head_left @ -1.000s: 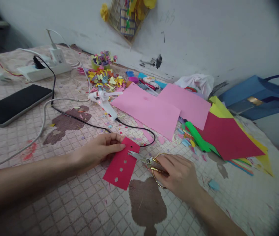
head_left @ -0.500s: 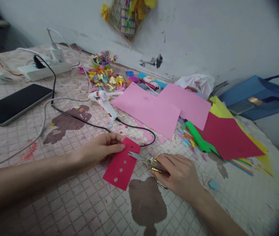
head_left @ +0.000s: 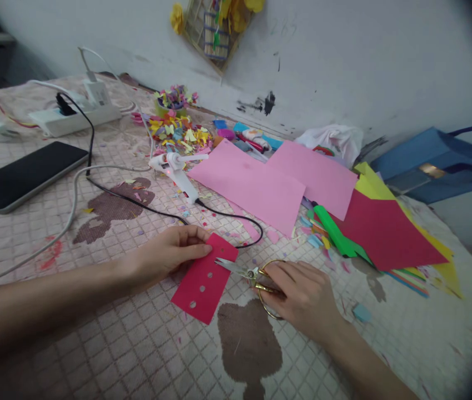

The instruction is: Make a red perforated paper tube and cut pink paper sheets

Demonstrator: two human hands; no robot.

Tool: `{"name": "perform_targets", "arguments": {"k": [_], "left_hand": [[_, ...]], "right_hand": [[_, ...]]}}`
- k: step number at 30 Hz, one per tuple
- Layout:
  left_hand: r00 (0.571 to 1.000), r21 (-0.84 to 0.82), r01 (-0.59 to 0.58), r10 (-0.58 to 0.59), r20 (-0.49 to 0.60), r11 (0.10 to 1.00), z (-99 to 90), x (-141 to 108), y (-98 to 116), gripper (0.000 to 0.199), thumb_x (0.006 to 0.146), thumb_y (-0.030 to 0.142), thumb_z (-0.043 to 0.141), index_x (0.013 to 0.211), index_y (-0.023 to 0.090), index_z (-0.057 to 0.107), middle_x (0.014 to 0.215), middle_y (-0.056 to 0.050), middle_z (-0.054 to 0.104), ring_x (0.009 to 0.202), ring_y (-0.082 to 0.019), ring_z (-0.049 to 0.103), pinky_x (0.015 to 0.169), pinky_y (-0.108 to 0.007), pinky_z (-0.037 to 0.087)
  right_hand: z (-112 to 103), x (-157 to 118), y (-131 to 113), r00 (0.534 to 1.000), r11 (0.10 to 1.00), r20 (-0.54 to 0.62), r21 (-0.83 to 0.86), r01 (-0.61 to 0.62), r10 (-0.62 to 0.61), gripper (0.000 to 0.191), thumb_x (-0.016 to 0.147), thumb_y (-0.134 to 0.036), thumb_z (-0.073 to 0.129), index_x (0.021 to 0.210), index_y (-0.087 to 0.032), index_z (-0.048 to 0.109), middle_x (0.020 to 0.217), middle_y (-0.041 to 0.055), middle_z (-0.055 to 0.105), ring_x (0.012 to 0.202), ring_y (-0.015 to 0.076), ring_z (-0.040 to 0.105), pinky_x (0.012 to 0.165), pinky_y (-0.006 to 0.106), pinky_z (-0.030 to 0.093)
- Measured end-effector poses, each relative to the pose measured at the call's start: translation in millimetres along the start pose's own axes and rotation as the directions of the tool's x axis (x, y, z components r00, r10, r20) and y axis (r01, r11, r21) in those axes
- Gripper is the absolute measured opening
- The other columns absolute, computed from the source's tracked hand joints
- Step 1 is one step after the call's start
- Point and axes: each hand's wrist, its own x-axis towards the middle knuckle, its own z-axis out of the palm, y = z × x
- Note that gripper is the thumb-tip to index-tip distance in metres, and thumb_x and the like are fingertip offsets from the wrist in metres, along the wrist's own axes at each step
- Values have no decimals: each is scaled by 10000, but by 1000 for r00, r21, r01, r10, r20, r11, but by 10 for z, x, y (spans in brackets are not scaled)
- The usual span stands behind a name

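Pinched at its upper left edge by my left hand (head_left: 186,247) is a red paper strip (head_left: 215,286) with several small round holes in a row. My right hand (head_left: 302,291) has its fingers through the gold handles of a pair of scissors (head_left: 252,273). The scissors' blades reach in from the strip's right side, between the top hole and the others, and lie slightly apart. A white glue gun (head_left: 180,178) rests on the cloth beyond my left hand, its black cord looping toward the strip.
Pink sheets (head_left: 252,183), a red sheet (head_left: 386,230) and a green roll (head_left: 336,233) lie to the right. Paper scraps (head_left: 181,130) are heaped behind the glue gun. At left are a tablet (head_left: 28,175) and a power strip (head_left: 78,119). A blue bag (head_left: 436,161) stands far right.
The lower end of the red paper strip has swung slightly left. The scissors' blades sit closer together, and their tips have shifted a little left.
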Motion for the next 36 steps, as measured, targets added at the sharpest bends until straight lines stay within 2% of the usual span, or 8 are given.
{"name": "perform_targets", "arguments": {"k": [7, 12, 17, 21, 25, 31, 36], "left_hand": [[1000, -18, 2, -2, 17, 1000, -1, -1, 8, 240, 740, 311, 748, 825, 174, 570, 637, 56, 613, 480, -53, 478, 441, -176, 268], [1000, 13, 3, -3, -4, 1000, 14, -8, 25, 234, 740, 312, 738, 815, 171, 566, 602, 65, 583, 442, -45, 426, 416, -179, 206], [1000, 20, 1, -1, 2, 1000, 2, -2, 23, 241, 736, 316, 742, 813, 172, 564, 597, 69, 583, 435, -39, 419, 408, -174, 197], [1000, 8, 17, -17, 3, 1000, 3, -2, 26, 241, 734, 307, 745, 819, 174, 563, 617, 62, 596, 461, -50, 459, 431, -170, 251], [1000, 12, 15, -15, -1, 1000, 4, 4, 22, 255, 723, 318, 754, 815, 171, 568, 613, 60, 592, 447, -48, 440, 421, -173, 236], [1000, -2, 19, -19, 13, 1000, -5, 8, 4, 242, 725, 314, 754, 816, 174, 579, 628, 57, 611, 475, -56, 475, 453, -177, 291], [1000, -18, 19, -19, 20, 1000, -2, 3, 16, 236, 723, 297, 753, 819, 172, 579, 668, 42, 638, 514, -67, 519, 482, -177, 335]], "right_hand": [[2, 0, 3, 1000, 999, -14, -38, 26, -27, 229, 915, -342, 550, 783, -166, 616, 660, 0, 643, 596, 150, 576, 590, 299, 341], [7, -6, 11, 999, 999, -16, -31, 31, -31, 219, 916, -340, 560, 784, -169, 600, 667, -6, 643, 601, 145, 583, 590, 297, 332], [5, -1, 10, 999, 999, -11, -24, 33, -33, 222, 914, -341, 566, 782, -166, 598, 662, -6, 638, 597, 147, 583, 588, 298, 334], [-6, 1, -2, 999, 998, 0, -39, 47, -47, 234, 934, -335, 536, 799, -159, 611, 672, 2, 644, 615, 153, 597, 592, 302, 337], [0, -2, -4, 998, 997, -11, -58, 57, -58, 240, 942, -314, 521, 786, -159, 616, 667, 7, 650, 613, 151, 598, 600, 303, 341], [12, -7, 7, 998, 997, 5, -55, 61, -61, 258, 954, -324, 505, 784, -165, 618, 687, 14, 666, 615, 144, 597, 595, 299, 348], [31, -1, 2, 1000, 1000, -25, 14, -4, 4, 249, 942, -311, 515, 754, -172, 604, 632, -2, 639, 580, 139, 588, 581, 285, 364]]}}
